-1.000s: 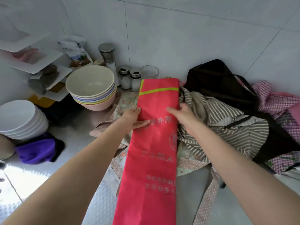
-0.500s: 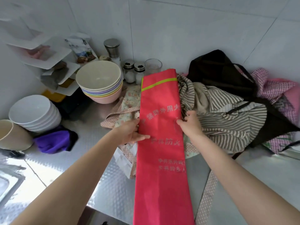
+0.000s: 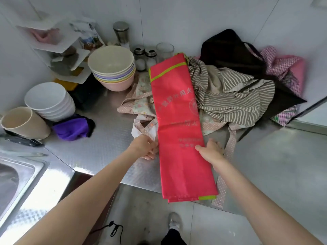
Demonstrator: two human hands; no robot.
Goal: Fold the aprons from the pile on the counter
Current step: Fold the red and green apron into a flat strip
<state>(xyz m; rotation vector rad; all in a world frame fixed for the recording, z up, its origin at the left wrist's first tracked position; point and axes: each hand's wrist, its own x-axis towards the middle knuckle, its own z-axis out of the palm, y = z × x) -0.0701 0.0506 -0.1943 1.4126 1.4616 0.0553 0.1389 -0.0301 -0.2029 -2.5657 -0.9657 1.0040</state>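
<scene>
A red apron, folded into a long narrow strip with yellow-green trim, lies lengthwise on the steel counter, and its near end hangs over the front edge. My left hand is at the strip's left edge, fingers curled at the fabric. My right hand grips the right edge with the thumb on top. To the right lies the pile: a striped apron, a black apron and a pink checked apron. A floral apron lies under the red one.
Stacked coloured bowls, white bowls, a beige cup and a purple cloth sit at the left. Shakers and a glass stand by the wall. A sink is at the near left.
Both hands have slid along the red strip toward me, from its middle to near the counter's front edge. The view has pulled back and the strip's hanging end now shows.
</scene>
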